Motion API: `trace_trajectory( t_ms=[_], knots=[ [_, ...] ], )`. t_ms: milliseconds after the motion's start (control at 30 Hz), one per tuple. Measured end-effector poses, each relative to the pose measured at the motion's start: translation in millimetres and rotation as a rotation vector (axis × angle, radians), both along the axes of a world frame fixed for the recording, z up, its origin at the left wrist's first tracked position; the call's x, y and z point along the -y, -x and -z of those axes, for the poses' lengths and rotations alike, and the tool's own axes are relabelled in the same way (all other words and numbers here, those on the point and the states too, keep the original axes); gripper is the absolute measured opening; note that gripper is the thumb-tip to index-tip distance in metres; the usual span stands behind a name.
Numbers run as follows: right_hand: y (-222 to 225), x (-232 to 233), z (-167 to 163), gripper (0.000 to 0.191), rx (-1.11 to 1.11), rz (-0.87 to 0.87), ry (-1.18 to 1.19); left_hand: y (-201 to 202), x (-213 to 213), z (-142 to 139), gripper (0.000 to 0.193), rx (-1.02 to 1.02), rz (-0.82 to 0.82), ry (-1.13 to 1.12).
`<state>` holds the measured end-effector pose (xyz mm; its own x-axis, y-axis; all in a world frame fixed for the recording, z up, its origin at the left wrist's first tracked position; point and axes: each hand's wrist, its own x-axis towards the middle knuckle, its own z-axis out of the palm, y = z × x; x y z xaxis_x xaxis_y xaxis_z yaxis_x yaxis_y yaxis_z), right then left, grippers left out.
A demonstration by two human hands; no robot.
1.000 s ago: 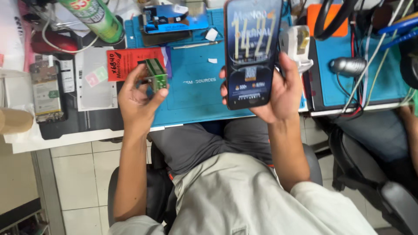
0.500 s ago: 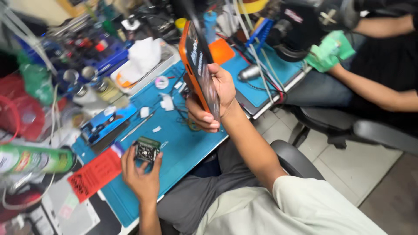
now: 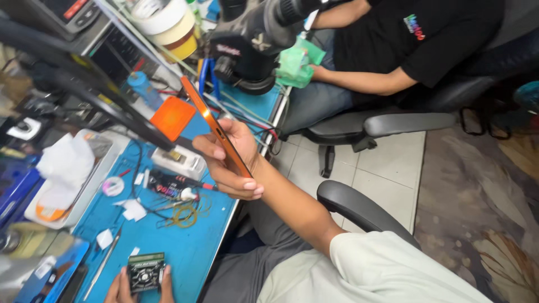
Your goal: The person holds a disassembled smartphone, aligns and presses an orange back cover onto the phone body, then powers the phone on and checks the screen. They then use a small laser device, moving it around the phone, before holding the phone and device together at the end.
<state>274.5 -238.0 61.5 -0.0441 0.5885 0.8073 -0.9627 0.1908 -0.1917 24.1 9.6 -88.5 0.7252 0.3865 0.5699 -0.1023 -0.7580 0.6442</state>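
The right hand (image 3: 233, 163) is raised above the bench (image 3: 208, 235), forearm stretched forward, fingers closed around a phone (image 3: 216, 134) held edge-on and tilted. The left hand (image 3: 140, 286) sits low at the bench's near edge, fingers pinching a small black fan (image 3: 146, 272).

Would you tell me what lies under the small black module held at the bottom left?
The black module, gripped by the left hand, rests on the blue mat. Only mat shows around it. Whatever is directly beneath is covered. The right hand holds an orange phone edge-on.
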Motion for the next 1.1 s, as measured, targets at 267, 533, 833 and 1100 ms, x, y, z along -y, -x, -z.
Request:
trace_trajectory(
  t_ms=[267,533,833,1100],
  knots=[
    [-7,21,-2,0.066,0.011,0.011,-0.106,-5,-6,9,0.098,-0.126,0.099,-0.053],
    [-15,32,-1,0.055,0.036,0.043,-0.089,-6,-2,-1,0.1,-0.209,0.048,-0.126],
    [-21,34,5,0.044,0.032,0.029,-0.084,-5,2,8,0.097,-0.095,0.069,0.006],
    [-19,23,-3,0.04,0.048,0.0,-0.112,1,-2,5,0.096,-0.105,-0.007,-0.023]
  ],
)
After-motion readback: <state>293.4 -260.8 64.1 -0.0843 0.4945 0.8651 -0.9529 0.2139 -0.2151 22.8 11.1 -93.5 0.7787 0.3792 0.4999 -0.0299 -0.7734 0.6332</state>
